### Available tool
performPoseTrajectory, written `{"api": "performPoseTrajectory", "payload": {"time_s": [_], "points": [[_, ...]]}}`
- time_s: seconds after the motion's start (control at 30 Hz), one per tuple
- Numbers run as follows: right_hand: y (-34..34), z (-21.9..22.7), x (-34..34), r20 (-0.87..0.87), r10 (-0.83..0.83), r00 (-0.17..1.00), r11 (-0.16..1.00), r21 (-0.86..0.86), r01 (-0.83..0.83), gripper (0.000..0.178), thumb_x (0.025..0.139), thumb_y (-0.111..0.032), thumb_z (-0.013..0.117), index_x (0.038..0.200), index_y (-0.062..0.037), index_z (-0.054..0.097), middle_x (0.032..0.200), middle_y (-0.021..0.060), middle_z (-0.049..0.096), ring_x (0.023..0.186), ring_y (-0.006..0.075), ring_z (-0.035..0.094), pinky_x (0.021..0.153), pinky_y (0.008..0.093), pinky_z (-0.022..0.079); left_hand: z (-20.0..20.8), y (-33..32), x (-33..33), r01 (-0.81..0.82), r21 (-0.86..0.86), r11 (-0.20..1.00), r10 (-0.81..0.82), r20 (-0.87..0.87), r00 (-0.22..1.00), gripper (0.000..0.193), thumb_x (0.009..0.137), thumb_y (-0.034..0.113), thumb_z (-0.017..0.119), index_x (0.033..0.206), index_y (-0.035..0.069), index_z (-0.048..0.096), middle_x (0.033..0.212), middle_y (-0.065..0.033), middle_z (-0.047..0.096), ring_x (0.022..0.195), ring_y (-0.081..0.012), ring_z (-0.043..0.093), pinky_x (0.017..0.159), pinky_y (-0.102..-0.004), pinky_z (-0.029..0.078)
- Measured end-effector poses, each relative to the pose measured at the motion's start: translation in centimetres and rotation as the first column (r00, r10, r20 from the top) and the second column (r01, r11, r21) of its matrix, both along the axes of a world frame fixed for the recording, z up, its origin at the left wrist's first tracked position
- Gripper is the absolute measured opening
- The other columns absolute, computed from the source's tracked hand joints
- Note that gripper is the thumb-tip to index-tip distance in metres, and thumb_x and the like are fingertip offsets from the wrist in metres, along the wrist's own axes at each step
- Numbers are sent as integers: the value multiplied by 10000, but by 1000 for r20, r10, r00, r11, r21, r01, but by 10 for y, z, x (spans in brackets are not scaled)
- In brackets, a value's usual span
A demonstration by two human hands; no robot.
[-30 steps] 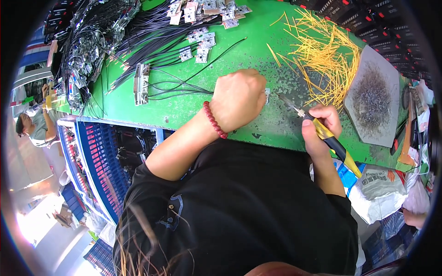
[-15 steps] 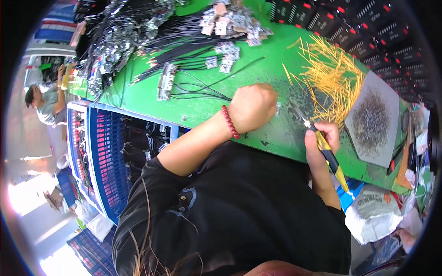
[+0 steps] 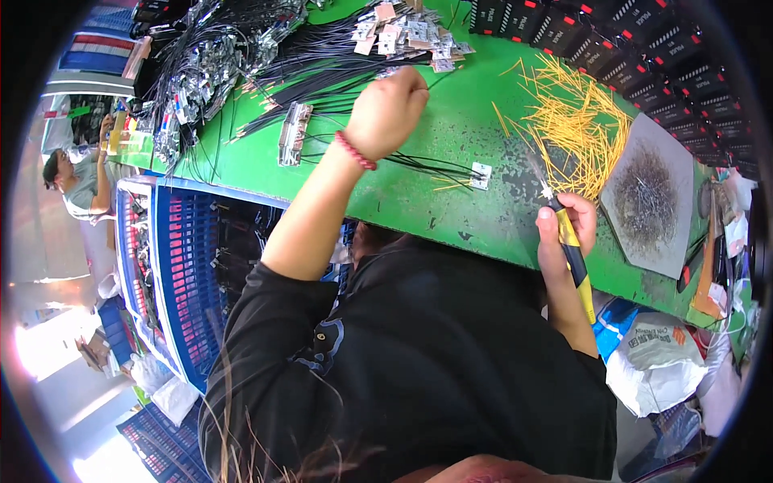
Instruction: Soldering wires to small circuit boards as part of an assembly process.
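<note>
My right hand (image 3: 568, 229) is closed round the yellow-and-black handle of a soldering iron (image 3: 576, 270), its tip pointing up and left toward the yellow wires (image 3: 581, 133). My left hand (image 3: 390, 113), a red bead bracelet on its wrist, hovers with curled fingers near a pile of black wires (image 3: 334, 76); whatever it may hold is hidden. Between my hands a small white circuit board (image 3: 481, 175) lies on the green table, black wires and a few yellow ones running left from it. A silvery metal block (image 3: 293, 134) sits left of my left hand.
Small boards (image 3: 419, 36) are heaped at the back, beside tangled wired parts (image 3: 209, 68). A grey slab (image 3: 652, 193) with dark solder residue lies at right. Black printed boxes (image 3: 596, 40) line the far right. Blue crates (image 3: 189, 274) stand at left; another person (image 3: 80, 181) is farther off.
My left hand has moved up and left, away from the small white board, which now shows with its wires. The soldering iron has stayed nearly in place, its handle a little more upright.
</note>
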State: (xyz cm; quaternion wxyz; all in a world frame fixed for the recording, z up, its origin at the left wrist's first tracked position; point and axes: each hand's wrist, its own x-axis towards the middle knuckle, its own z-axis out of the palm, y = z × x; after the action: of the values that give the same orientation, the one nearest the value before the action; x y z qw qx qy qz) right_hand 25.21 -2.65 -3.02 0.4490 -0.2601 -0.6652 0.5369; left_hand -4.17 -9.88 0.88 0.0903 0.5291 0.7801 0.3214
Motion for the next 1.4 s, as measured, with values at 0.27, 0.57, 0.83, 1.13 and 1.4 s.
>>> {"api": "performPoseTrajectory", "payload": {"time_s": [0.27, 0.57, 0.83, 1.13, 1.4], "points": [[2, 1, -4, 101, 75, 992, 994, -88, -66, 251, 926, -124, 643, 1141, 6, 628, 789, 65, 637, 545, 84, 573, 446, 207, 413, 20, -29, 18, 511, 5, 860, -496, 249, 832, 213, 717, 89, 746, 918, 39, 697, 766, -40, 588, 656, -151, 558, 593, -279, 461], [1, 8, -11, 233, 114, 966, 992, 20, -122, 245, 880, -42, 673, 1112, 23, 627, 822, 93, 681, 658, 103, 648, 607, 228, 505, 2, -34, 45, 352, -1, 936, -352, 34, 935, 172, 699, 84, 743, 862, 63, 693, 836, -77, 621, 673, -244, 627, 615, -346, 519], [8, 17, -59, 287, 120, 951, 897, 379, -228, 265, 866, -6, 667, 1123, -65, 650, 812, 100, 699, 671, 186, 675, 613, 281, 519, 2, -40, 41, 274, 192, 942, -304, 149, 941, 123, 728, 49, 710, 846, 32, 682, 769, -95, 635, 722, -262, 625, 636, -353, 501], [11, 7, -63, 432, 79, 898, 844, 451, -291, 292, 837, -20, 695, 1110, -116, 661, 776, 99, 701, 601, 198, 665, 548, 296, 501, 10, -70, 4, 156, 279, 948, -161, -4, 987, 230, 722, 25, 708, 950, 38, 682, 902, -134, 672, 889, -309, 647, 806, -397, 519], [12, -1, -63, 347, 94, 933, 865, 436, -249, 310, 822, 29, 699, 1106, -87, 658, 823, 111, 720, 697, 206, 707, 596, 280, 534, 14, -120, -68, -27, -335, 942, -90, -331, 939, 106, 789, 78, 648, 893, 92, 659, 929, -67, 641, 843, -304, 641, 707, -402, 529]]}}
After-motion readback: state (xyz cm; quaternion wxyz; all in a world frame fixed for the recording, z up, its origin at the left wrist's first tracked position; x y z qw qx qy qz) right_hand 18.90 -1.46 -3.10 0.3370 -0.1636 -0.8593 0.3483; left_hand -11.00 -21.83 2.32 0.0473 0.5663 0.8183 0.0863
